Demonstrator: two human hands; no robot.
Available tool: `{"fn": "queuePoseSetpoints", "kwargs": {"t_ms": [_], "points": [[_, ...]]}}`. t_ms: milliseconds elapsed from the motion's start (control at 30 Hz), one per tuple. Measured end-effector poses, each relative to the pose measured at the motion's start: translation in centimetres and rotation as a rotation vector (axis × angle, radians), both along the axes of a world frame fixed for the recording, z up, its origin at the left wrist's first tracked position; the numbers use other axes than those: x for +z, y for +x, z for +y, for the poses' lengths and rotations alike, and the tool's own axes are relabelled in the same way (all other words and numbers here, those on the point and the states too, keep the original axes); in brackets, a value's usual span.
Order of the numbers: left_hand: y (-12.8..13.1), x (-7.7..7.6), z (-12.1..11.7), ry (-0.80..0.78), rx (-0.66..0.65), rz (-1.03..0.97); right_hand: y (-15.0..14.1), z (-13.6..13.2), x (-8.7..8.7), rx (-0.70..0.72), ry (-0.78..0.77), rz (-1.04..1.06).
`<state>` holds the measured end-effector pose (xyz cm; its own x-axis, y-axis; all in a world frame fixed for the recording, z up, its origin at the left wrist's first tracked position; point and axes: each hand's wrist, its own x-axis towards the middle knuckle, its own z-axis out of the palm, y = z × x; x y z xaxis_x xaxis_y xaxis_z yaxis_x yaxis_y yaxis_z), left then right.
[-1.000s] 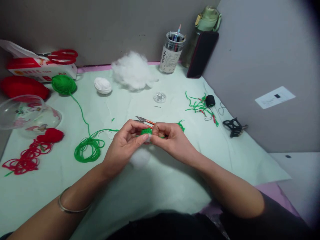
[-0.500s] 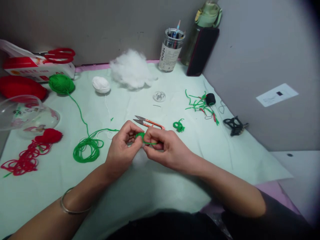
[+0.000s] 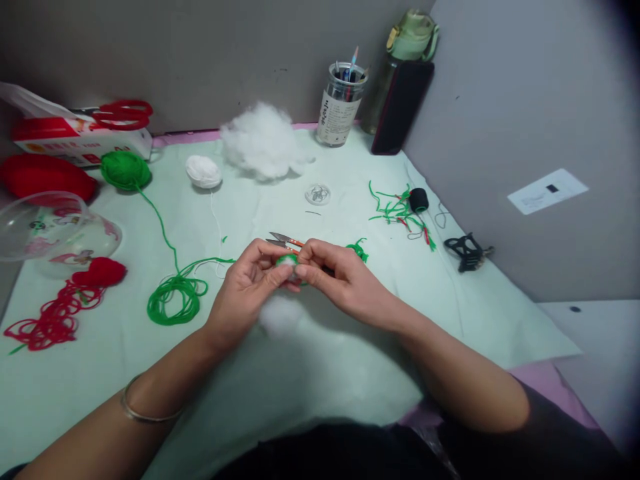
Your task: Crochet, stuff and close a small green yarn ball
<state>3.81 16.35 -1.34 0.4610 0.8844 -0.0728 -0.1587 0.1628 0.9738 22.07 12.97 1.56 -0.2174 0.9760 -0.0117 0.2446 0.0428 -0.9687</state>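
Observation:
Between my two hands sits a small green crocheted piece (image 3: 287, 259) with white stuffing showing in its opening. My left hand (image 3: 250, 277) pinches its left side, thumb on the near edge. My right hand (image 3: 336, 270) grips the right side with thumb and fingers; the lower part is hidden behind the fingers. Just beyond the hands lie orange-handled thread snips (image 3: 286, 239), partly covered by them. A small tuft of white stuffing (image 3: 281, 316) rests on the cloth below my hands. A green yarn coil (image 3: 173, 300) lies to the left.
Green (image 3: 125, 170) and white yarn balls (image 3: 203, 172), a heap of stuffing (image 3: 265, 141) and a pen jar (image 3: 340, 107) stand at the back. Red yarn (image 3: 55, 313) lies left. Yarn scraps (image 3: 395, 207), black thread spool (image 3: 419, 200) and black claw-like object (image 3: 466, 252) lie right.
The green piece has been turned so its white stuffing shows. My right hand has shifted its grip, its thumb now against the piece. The stuffing tuft below is more exposed.

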Motion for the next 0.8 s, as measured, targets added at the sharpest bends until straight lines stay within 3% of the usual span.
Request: {"fn": "queuePoseSetpoints", "kwargs": {"t_ms": [267,500,667,800], "points": [[-0.1,0.1,0.1,0.144,0.165,0.184,-1.8,-1.1,-0.2,0.038,0.035,-0.102],[-0.1,0.0,0.1,-0.053,0.068,0.091,-1.7,-0.4,-1.4,-0.087,0.113,-0.23],[-0.2,0.1,-0.1,-0.05,-0.037,-0.042,-0.7,0.2,-1.5,-0.17,0.005,-0.005],[0.1,0.2,-0.5,0.017,0.036,-0.006,-0.5,0.4,-1.2,-0.082,-0.095,0.15]]}}
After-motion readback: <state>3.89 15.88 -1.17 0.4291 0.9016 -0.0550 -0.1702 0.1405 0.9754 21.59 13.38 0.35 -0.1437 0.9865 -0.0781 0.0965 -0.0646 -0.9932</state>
